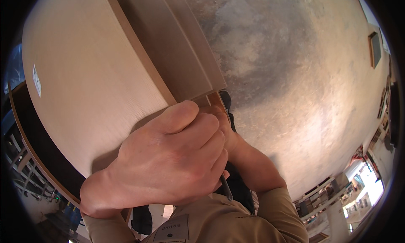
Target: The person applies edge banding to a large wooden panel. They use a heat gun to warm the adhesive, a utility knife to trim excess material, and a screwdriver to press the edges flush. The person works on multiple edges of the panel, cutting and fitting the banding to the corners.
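In front of me my left hand (177, 150) is closed in a fist over the corner of a light wood panel (93, 66). A thin dark rod (228, 188) sticks out below this fist; its other end is hidden inside the hand, so its kind does not show. Behind the fist, my right hand (223, 120) is at the end of a brown channel-shaped board (177, 45) that runs along the panel's edge. A narrow brown wooden strip (217, 102) shows just beyond it. The left fist covers most of the right hand's fingers.
A white label (37, 80) is stuck on the panel. Along its left side runs a dark opening with a wooden rim (25, 137). Stained concrete floor (278, 83) spreads to the right. Stacked boards (322, 198) and a framed piece (374, 49) stand at the far right.
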`<state>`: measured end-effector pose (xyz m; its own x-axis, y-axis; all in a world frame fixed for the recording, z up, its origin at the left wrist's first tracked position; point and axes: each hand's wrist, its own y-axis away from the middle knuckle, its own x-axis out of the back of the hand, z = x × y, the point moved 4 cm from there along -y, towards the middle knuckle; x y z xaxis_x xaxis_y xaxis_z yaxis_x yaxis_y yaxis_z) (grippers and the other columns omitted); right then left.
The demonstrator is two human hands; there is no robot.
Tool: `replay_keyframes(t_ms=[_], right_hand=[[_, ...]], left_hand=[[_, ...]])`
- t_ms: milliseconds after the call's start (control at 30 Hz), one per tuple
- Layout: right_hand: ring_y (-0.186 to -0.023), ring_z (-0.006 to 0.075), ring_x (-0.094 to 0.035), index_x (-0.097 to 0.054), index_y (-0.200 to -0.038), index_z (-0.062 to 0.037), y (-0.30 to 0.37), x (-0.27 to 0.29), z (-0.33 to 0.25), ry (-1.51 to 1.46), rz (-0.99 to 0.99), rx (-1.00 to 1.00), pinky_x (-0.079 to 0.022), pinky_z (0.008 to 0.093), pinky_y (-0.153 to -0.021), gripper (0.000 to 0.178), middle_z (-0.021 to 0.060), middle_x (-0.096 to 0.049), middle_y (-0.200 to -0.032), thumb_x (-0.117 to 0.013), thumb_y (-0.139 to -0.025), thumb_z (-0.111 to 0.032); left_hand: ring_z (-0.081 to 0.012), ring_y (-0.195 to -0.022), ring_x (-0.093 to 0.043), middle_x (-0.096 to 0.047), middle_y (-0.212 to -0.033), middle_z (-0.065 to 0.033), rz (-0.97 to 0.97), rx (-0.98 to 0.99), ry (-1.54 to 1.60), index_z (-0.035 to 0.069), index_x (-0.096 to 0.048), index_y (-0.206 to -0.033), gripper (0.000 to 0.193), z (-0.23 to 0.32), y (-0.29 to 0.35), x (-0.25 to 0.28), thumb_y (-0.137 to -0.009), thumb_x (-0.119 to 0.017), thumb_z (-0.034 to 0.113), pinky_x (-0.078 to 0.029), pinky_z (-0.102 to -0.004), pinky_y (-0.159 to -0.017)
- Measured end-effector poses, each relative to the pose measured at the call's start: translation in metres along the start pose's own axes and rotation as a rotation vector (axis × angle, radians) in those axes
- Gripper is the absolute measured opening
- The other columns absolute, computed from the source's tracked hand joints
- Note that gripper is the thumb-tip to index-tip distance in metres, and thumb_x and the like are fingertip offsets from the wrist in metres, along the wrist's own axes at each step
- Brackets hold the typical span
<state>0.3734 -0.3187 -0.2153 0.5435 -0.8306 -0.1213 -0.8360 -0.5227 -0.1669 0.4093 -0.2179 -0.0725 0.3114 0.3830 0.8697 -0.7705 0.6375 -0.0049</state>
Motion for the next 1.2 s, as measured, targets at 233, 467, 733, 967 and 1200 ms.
replay_keyframes(t_ms=[233,467,733,967,1200], right_hand=[[-0.067,0.0305,-0.066,-0.070,-0.084,-0.0095,-0.008,-0.006,-0.005,-0.090,-0.050,0.121,-0.050,0.0379,-0.062,0.034,0.0069,-0.064,-0.072,-0.079,-0.053,-0.020],[-0.082,0.0281,-0.071,-0.071,-0.093,-0.0078,-0.013,-0.027,-0.032,0.017,0.140,0.059,-0.054,0.0369,-0.075,0.039,0.0070,-0.071,-0.085,-0.081,-0.056,-0.013],[-0.084,0.0278,-0.071,-0.070,-0.095,-0.0069,-0.007,-0.027,-0.044,0.007,0.114,-0.039,-0.054,0.0362,-0.077,0.041,0.0076,-0.071,-0.088,-0.082,-0.055,-0.012],[-0.086,0.0275,-0.071,-0.070,-0.096,-0.0060,0.000,0.000,-0.012,-0.049,0.087,-0.238,-0.054,0.0357,-0.078,0.044,0.0080,-0.072,-0.090,-0.083,-0.055,-0.011],[-0.088,0.0272,-0.071,-0.070,-0.098,-0.0051,0.004,0.009,-0.006,-0.020,0.034,-0.325,-0.054,0.0351,-0.079,0.046,0.0085,-0.072,-0.092,-0.083,-0.054,-0.010]], left_hand=[[-0.0189,-0.068,-0.051,-0.047,-0.066,-0.0004,0.019,0.037,0.036,0.013,-0.052,-0.059,0.031,-0.001,-0.001,0.003,-0.057,-0.070,0.038,-0.044,-0.0337,-0.074],[-0.0211,-0.067,-0.049,-0.046,-0.068,-0.0021,-0.076,-0.034,0.029,0.011,-0.051,-0.062,0.034,-0.005,-0.002,0.003,-0.057,-0.068,0.040,-0.044,-0.0345,-0.074],[-0.0289,-0.075,-0.057,-0.055,-0.073,-0.0078,0.099,-0.106,0.291,0.003,-0.062,-0.071,0.033,-0.019,-0.004,0.013,-0.062,-0.062,0.035,-0.049,-0.0463,-0.085],[-0.0257,-0.083,-0.056,-0.056,-0.068,-0.0057,0.208,0.096,-0.030,0.006,-0.061,-0.062,0.017,-0.029,0.001,0.006,-0.061,-0.067,0.023,-0.043,-0.0448,-0.103],[-0.0185,-0.077,-0.054,-0.062,-0.062,0.0024,0.201,0.107,-0.076,0.018,-0.069,-0.054,0.012,-0.028,-0.003,-0.002,-0.063,-0.067,0.026,-0.041,-0.0301,-0.083]])
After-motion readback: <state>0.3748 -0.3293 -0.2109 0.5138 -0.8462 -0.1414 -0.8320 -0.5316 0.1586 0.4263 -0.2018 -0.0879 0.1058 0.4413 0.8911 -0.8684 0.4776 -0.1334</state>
